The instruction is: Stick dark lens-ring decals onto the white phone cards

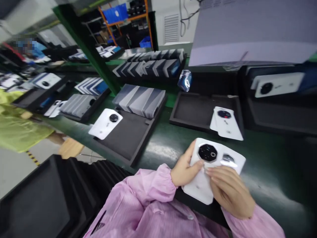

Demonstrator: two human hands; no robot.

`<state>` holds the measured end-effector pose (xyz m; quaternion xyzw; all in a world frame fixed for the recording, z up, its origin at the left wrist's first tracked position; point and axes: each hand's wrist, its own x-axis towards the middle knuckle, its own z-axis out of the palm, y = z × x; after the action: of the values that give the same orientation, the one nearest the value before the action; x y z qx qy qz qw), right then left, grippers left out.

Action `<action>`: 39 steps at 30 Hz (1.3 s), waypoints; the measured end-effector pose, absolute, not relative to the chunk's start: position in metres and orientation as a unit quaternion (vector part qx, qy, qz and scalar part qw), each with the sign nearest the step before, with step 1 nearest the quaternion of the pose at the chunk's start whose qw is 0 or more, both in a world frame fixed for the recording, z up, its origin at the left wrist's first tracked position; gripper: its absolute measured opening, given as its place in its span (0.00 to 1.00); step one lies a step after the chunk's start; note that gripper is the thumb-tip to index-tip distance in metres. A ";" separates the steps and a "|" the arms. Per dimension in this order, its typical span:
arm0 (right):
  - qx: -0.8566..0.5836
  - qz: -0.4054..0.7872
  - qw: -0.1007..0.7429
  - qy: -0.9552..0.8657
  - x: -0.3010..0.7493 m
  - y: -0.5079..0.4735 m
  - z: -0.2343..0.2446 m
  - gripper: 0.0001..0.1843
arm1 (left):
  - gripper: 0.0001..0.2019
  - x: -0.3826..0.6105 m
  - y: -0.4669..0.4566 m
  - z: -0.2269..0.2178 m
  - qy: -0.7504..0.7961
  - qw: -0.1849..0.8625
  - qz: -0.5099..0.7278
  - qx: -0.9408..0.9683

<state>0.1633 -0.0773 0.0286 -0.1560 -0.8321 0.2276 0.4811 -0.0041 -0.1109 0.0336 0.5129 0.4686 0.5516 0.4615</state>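
A white phone back panel [201, 188] with a round black camera module lies tilted in my left hand [185, 170], which grips its left edge with the thumb on the face. My right hand [230, 190] lies over the panel's right side, its fingers pressed together and their tips near my left thumb. Between and under these fingertips, whatever they pinch is too small to make out. Beyond the right hand, a second white piece [236, 160] with a shiny oval spot sticks out; whether it is a separate panel or a film, I cannot tell.
White panels [229, 124] overlap the right edge of a black tray [193, 105] ahead. A crumpled blue wrapper [185, 80] hangs or lies behind it. Leftward, another black tray [133, 132] bears grey panels [140, 99] and a white panel [106, 124]. Black trays [49, 198] stand at lower left; a person in yellow [24, 122] is beyond.
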 end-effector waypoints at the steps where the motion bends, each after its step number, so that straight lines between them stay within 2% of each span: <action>1: -0.145 0.208 0.484 -0.837 0.163 -0.079 0.032 0.25 | 0.32 -0.003 -0.113 0.034 0.468 0.473 0.556 0.498; 4: -0.106 0.150 0.478 -0.859 0.160 -0.082 0.040 0.25 | 0.33 0.000 -0.118 0.032 0.484 0.487 0.556 0.468; 14: -0.069 0.158 0.497 -0.850 0.163 -0.085 0.032 0.16 | 0.31 -0.002 -0.125 0.025 0.481 0.455 0.559 0.499; 25: -0.089 0.140 0.498 -0.851 0.164 -0.084 0.035 0.09 | 0.31 -0.002 -0.126 0.027 0.501 0.396 0.556 0.532; 35: -0.105 0.128 0.493 -0.854 0.165 -0.084 0.038 0.10 | 0.30 -0.001 -0.126 0.029 0.503 0.430 0.545 0.516; 39: -0.146 0.105 0.500 -0.847 0.163 -0.085 0.041 0.15 | 0.30 0.000 -0.126 0.027 0.502 0.450 0.539 0.506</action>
<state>0.1627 -0.0848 0.0410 -0.1463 -0.8473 0.1052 0.4995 0.0002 -0.1260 0.0274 0.5058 0.5018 0.5388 0.4496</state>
